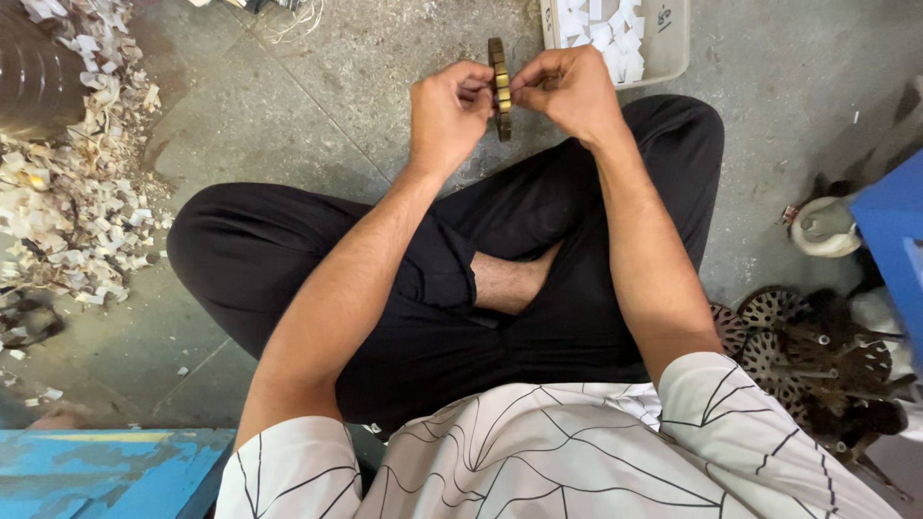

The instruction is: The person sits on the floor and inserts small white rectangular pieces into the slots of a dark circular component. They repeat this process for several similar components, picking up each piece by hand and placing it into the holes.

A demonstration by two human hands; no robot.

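A person is sitting cross-legged on a grey concrete floor, wearing black trousers and a white shirt with thin dark lines. Both hands are meeting above the knees, pinching a gear between them. The gear is showing edge-on: a thin, round, toothed disc of dull brass-coloured metal, standing upright, its blocky teeth catching a little light.

The left hand is pressing on the gear's left face, fingers curled together and thumb tip against the metal. The right hand is mirroring it on the right face, fingers bunched tight and closed on the disc. So the gear is being held clamped between the two sets of fingertips, in the air over the floor, just in front of a tray.

The tray is a shallow, pale beige plastic box lying at the top edge, holding small white squarish slips; a small dark mark is showing on its bare inner floor.

At left, a heap of scraps is lying loose, pale and curled like paper or shavings, beside a dark ribbed cylinder. At right, a cluster of discs is resting on the floor, dark, rusty, perforated, some on spindles. A blue box is standing beside them, and a scuffed blue board is lying at lower left.
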